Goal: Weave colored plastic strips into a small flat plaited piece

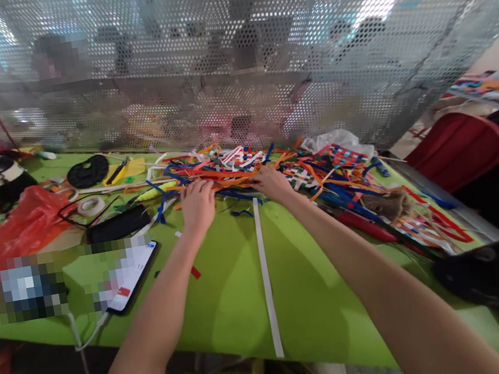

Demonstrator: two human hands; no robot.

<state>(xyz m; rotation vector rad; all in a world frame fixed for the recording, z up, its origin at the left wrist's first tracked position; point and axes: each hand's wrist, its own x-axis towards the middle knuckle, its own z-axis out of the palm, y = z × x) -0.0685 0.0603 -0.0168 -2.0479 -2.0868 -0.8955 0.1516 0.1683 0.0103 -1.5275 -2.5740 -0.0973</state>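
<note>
The left hand [198,203] and right hand [274,183] are touching long, flat orange strips [232,183], which are lying crosswise between both grips, equally near; whether either is grasping, I cannot tell.

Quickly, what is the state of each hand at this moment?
Left hand: fingers at the orange strips; open or closed cannot be told.
Right hand: also at the strips; its grip cannot be told.
</note>
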